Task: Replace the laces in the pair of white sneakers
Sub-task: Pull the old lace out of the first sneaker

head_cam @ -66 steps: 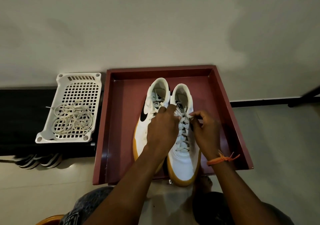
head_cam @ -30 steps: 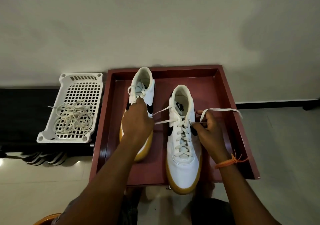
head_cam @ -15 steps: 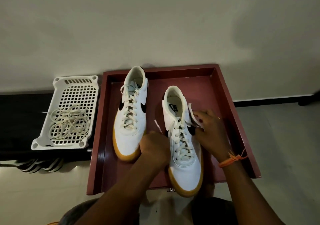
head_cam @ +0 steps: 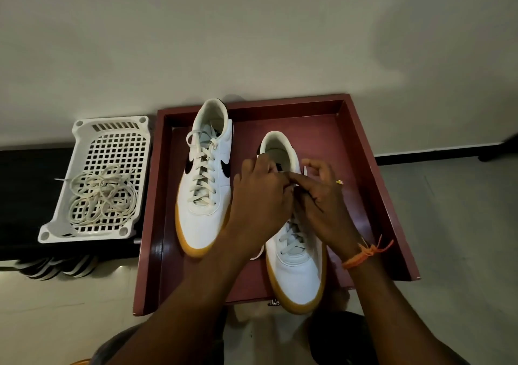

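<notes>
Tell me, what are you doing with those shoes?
A person is working on the laces of the right-hand sneaker in a dark red tray. Both hands meet over its upper eyelets: the left hand and right hand pinch the lace there. The other sneaker sits beside it, fully laced and untouched. A loose bundle of laces lies in a white basket left of the tray.
</notes>
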